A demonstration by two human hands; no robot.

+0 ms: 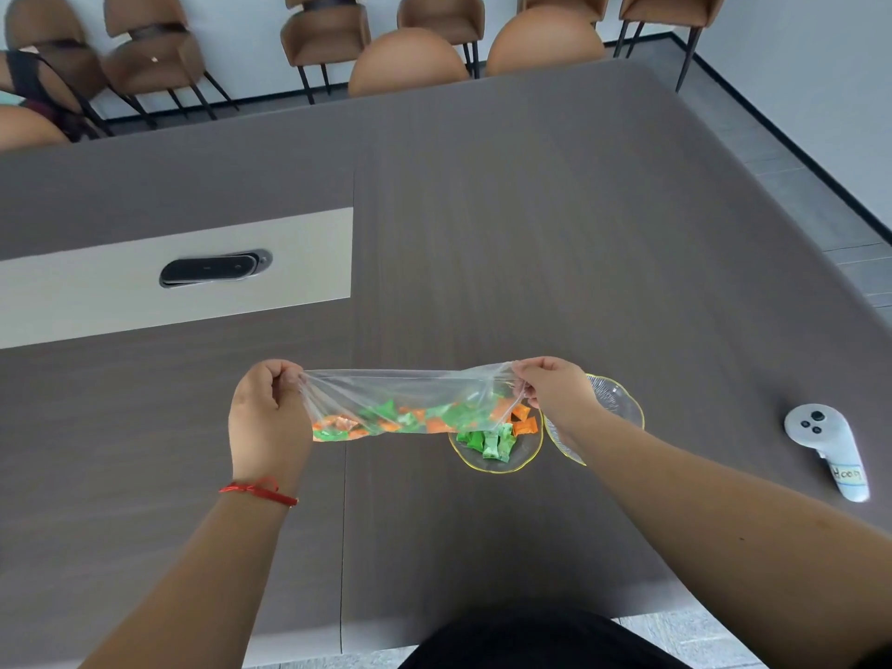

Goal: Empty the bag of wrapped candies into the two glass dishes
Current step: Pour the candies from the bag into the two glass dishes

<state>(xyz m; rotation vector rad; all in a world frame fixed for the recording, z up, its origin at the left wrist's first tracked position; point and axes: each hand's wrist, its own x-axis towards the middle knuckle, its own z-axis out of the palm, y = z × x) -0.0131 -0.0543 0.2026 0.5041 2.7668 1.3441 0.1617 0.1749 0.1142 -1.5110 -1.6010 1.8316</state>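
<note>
Near desk's [531, 234] front edge: left hand [268, 417] and right hand [555, 393] pinch bag [400, 403], mostly full; nearer dish [497, 449] partly filled, farther dish [618, 403] seemingly empty.

Only 1 view is showing, from a wide-angle camera on the person's head. It is looking forward and steeply down, close over the grey-brown wood-grain table [531, 224], taking in both forearms from the bottom edge. Higher up it is reaching the row of brown padded chairs [328, 36] along the far wall.
</note>
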